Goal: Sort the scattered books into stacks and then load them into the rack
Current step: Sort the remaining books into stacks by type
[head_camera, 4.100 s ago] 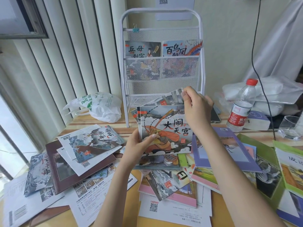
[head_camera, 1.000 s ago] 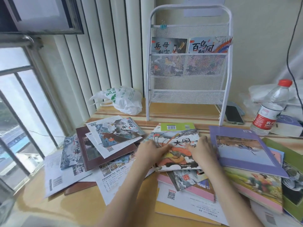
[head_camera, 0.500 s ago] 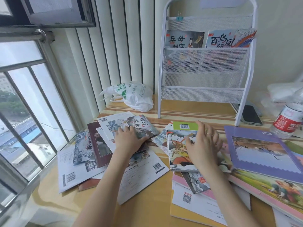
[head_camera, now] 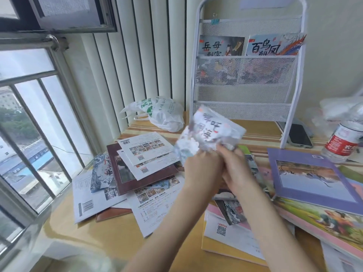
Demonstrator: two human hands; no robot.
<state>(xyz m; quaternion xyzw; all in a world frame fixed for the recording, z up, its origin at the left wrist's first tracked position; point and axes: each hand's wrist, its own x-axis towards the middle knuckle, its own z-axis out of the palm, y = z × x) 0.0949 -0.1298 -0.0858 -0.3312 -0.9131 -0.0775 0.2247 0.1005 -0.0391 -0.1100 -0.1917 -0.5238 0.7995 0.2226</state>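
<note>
A thin picture book point(head_camera: 211, 132) with a pale blue cover is lifted above the table, blurred by motion. My left hand point(head_camera: 198, 168) and my right hand point(head_camera: 234, 169) both grip its lower edge. Behind it stands the white mesh rack point(head_camera: 245, 95), with two books point(head_camera: 249, 47) in its upper pocket. A loose pile of thin books and a dark red book point(head_camera: 137, 173) lies to the left. Under my right forearm sits a small stack point(head_camera: 231, 211), and large books with a purple one point(head_camera: 312, 173) on top lie at the right.
A white plastic bag point(head_camera: 163, 114) lies left of the rack's foot. A phone point(head_camera: 298, 135) rests by the rack's right leg, and a water bottle point(head_camera: 343, 140) stands at the far right. The window and vertical blinds point(head_camera: 117, 75) border the table on the left.
My left hand took the pale blue book off the left pile and lifted it. My right hand left the centre stack and joined it on the book. The view has shifted left.
</note>
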